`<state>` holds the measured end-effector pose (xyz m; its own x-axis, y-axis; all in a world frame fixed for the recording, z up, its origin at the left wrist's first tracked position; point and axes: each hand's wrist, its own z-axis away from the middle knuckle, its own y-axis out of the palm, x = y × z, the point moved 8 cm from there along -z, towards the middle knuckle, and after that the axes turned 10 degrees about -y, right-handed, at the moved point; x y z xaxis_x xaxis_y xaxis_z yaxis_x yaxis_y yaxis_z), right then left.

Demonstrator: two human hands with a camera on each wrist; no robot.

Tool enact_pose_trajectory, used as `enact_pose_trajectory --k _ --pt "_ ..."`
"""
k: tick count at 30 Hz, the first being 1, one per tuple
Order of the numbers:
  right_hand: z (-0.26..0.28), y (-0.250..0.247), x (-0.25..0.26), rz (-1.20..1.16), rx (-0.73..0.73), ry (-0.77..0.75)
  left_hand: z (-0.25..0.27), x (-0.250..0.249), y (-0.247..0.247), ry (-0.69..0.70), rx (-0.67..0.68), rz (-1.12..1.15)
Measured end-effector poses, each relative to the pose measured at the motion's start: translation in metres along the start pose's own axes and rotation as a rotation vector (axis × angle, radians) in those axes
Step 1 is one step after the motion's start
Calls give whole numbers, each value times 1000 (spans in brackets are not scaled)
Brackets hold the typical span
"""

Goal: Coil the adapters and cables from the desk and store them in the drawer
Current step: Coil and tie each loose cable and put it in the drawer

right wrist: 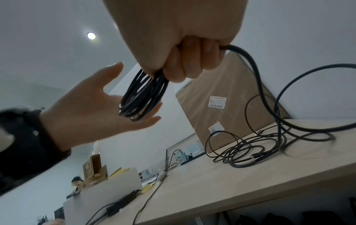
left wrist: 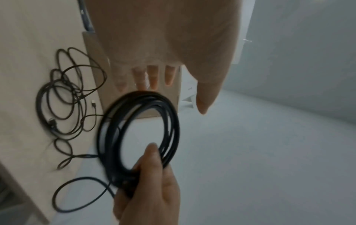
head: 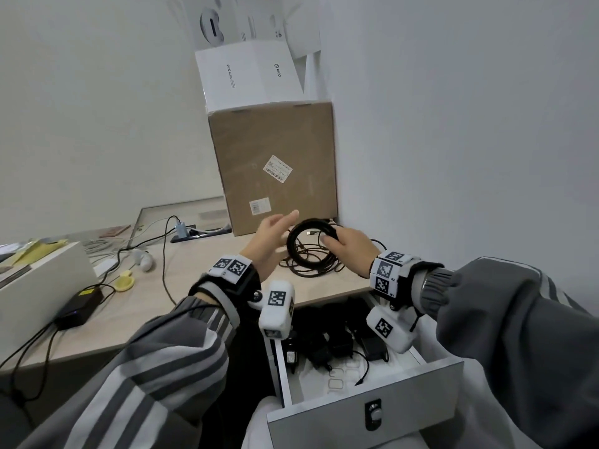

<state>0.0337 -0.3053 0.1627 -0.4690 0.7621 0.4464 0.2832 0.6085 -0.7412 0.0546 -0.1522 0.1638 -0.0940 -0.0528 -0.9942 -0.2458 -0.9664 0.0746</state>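
A pale wooden worktop [head: 201,286] is seen running along a white wall; a large brown cardboard box [head: 275,166] is stood at its far right corner, and a white carton [head: 249,76] is stacked on top of the box; a white drawer [head: 366,413] is pulled open below the worktop's right end, and several black adapters [head: 327,345] with their leads are lain inside it. At the left, a flat white box [head: 39,286] is set on the worktop, with a black power brick [head: 79,307] beside it, its lead trailing off the near edge.

A loose tangle of thin dark cables [head: 311,264] is spread on the worktop just in front of the cardboard box; the same tangle [left wrist: 67,97] is shown from the left wrist view, with a small plug end lying among the loops. A thicker black cable, wound into a round coil [head: 308,234], is held up above that tangle; its free end [right wrist: 269,91] is draped down from the grip onto the worktop.

The coil [left wrist: 138,134] is grasped by the right hand [head: 351,251], whose fingers [right wrist: 185,65] and thumb are clenched round the bundled strands at one side of the ring. The left hand [head: 275,241] is held released, fingers straight and spread, palm turned toward the coil [right wrist: 142,94] and close beside it; whether it touches the strands cannot be told.
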Motion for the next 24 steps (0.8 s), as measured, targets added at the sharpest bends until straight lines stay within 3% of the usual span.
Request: enact_pose_trajectory --k 3,7,10,13,18,24 --pt "-3 -9 3 -23 -75 43 -3 26 24 -113 87 89" --pt "-2 -3 5 -67 -126 88 -7 21 26 -21 -93 550" --pt "1 9 3 -154 -97 93 -5 14 24 -9 -148 418" --pt "5 10 12 -129 -34 3 -3 2 12 37 -194 251" --pt "7 -4 26 -138 -4 -88 -4 -8 8 25 -116 125" --pt "3 -19 19 -118 -145 -155 -7 -17 -9 42 -215 247"
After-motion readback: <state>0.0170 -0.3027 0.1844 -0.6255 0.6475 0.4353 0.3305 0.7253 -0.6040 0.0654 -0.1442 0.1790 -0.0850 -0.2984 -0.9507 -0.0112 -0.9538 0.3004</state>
